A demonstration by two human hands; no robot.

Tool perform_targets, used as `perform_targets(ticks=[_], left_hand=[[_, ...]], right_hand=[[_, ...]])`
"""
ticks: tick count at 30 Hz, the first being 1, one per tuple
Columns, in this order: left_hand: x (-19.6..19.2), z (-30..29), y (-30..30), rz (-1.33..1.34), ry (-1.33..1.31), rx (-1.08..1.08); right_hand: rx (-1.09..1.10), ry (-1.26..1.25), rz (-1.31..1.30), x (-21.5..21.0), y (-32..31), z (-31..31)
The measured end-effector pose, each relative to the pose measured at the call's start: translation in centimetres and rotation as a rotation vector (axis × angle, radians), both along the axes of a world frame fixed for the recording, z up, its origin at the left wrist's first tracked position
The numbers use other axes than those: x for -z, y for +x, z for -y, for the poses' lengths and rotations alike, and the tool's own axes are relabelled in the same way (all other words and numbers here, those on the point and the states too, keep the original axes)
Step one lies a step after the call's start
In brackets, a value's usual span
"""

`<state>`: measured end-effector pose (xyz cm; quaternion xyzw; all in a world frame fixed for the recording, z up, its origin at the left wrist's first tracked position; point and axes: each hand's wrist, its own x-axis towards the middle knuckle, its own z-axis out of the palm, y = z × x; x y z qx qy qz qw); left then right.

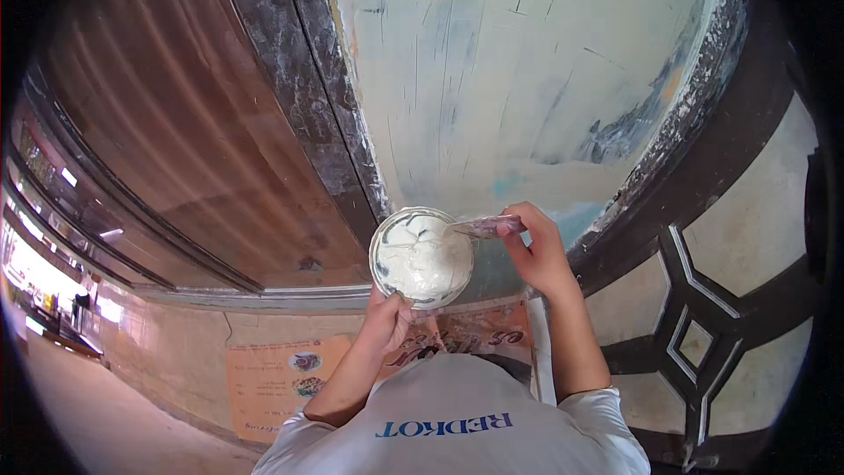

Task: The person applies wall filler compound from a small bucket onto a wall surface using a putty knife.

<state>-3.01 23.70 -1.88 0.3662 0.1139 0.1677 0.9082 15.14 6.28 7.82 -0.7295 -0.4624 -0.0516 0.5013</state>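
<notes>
Your left hand [389, 318] grips the tub [374, 255] by its rim; paste [424, 266] likely weighs heavy, support beneath. Your right hand [538, 248] pinches the tool [486, 227].

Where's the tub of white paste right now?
Head view, just below centre: the round tub of white paste is in the left hand, its upper-right rim by the tool in the right hand.

The left hand [389, 317], right hand [538, 251] and shirt [448, 400] are viewed from the head, close above, with the fisheye lens pointed down.
</notes>
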Motion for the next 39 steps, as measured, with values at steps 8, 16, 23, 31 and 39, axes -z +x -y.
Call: perform_targets(ticks=[8,16,23,31,39], left_hand=[[0.3,-1.1,-1.4,0.035,-0.076,-0.007],[0.4,-1.5,-2.1,0.072,-0.085,-0.019],[0.1,-1.0,-1.3,0.136,-0.105,-0.058],[0.8,1.6,1.6,0.236,-0.220,0.025],[-0.1,5.2,4.2,0.249,-0.186,0.054]], right_hand=[[0.023,-0.026,-0.015,0.4,-0.9,-0.9],[0.041,-0.118,0.045,0.0,-1.2,-1.4],[-0.004,-0.160,-0.307,4.7,2.8,0.8],[-0.286,0.220,-1.058,9.5,6.7,4.8],[0.011,0.703,-1.215,11.3,11.0,10.6]])
